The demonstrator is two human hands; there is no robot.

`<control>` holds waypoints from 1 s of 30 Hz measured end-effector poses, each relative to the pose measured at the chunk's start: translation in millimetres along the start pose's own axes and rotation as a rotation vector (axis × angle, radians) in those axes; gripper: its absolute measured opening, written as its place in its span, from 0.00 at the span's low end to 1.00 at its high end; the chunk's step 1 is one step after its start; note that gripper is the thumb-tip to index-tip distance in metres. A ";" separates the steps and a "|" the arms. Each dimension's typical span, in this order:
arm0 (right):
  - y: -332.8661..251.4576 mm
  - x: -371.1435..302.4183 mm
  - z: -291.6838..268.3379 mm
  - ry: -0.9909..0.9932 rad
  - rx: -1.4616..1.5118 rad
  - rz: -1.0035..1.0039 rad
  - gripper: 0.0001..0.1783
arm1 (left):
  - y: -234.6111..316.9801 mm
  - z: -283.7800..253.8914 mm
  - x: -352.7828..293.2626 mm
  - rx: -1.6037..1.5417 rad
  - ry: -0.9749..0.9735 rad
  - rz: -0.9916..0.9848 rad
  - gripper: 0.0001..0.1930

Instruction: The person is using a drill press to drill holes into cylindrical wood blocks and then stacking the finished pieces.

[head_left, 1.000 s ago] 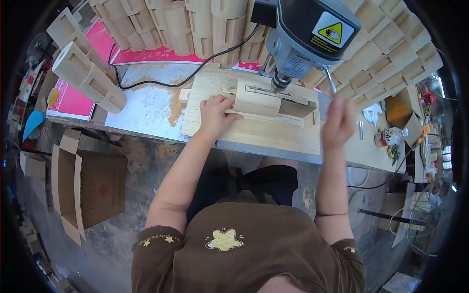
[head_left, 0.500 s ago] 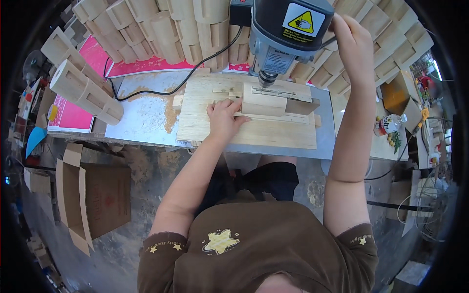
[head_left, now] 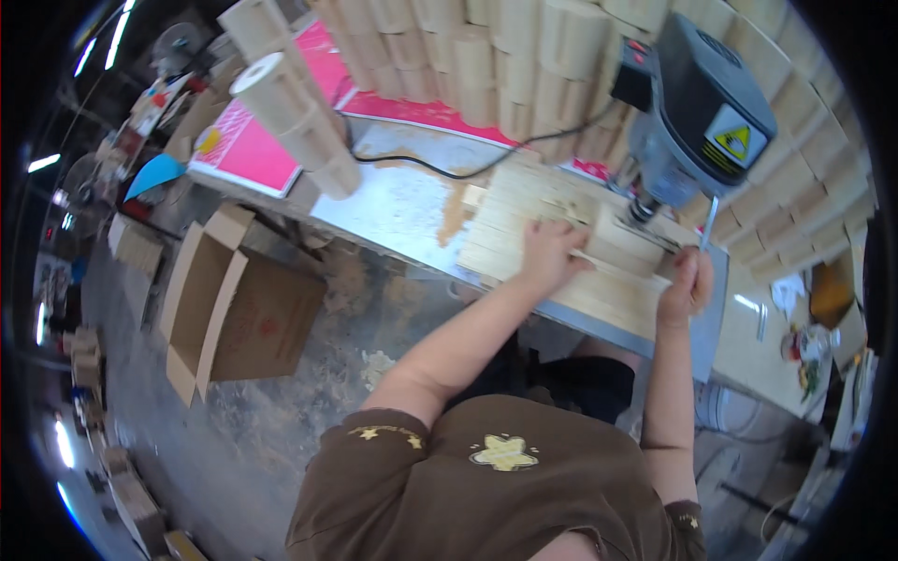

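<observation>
- While the right hand (head_left: 687,283) is curled round the end of the lever (head_left: 711,222) of the drill press (head_left: 706,112), the left hand (head_left: 552,254) rests on the wooden board (head_left: 510,210), well apart from it.
- The left thumb and fingers are spread at the near left end of the pale wooden block (head_left: 625,243); blur hides whether they touch it.
- The block lies on the board, under the drill chuck (head_left: 644,208).
- On the floor at left, a cardboard box (head_left: 267,323) stands with flaps up; its bare inner side shows, but its bottom is hidden.
- A clear bottle (head_left: 812,343) is on the bench (head_left: 760,360) at far right, near an orange-brown carton (head_left: 831,297); I cannot tell what either holds.
- Under the bench, a rounded white vessel (head_left: 726,408) shows partly, contents out of sight.
- Stacked wooden cylinders (head_left: 475,89) line the back.
</observation>
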State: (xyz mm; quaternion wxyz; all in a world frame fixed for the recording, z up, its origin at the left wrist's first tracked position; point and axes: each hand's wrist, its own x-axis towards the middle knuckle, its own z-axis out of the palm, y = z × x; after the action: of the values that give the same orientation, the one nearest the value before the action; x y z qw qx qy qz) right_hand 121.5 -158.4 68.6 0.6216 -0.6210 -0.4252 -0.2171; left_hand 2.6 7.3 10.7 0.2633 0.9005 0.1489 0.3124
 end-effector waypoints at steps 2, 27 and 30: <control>-3.5 1.2 4.1 0.021 -0.026 -0.028 0.10 | -2.4 -0.8 -4.4 0.009 0.019 -0.010 0.26; 63.2 87.0 -39.2 -0.215 -0.146 0.307 0.26 | -7.0 -1.6 -2.7 -0.112 -0.008 -0.054 0.29; 39.5 31.4 -50.5 -0.653 -0.506 0.141 0.26 | -9.2 -1.6 2.7 -0.151 -0.046 -0.062 0.29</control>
State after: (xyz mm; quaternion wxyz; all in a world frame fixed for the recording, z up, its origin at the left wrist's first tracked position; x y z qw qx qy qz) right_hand 183.2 -193.3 77.2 0.2954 -0.8179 -0.4896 -0.0633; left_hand 2.7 16.6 7.9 0.3433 0.8801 0.1464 0.2935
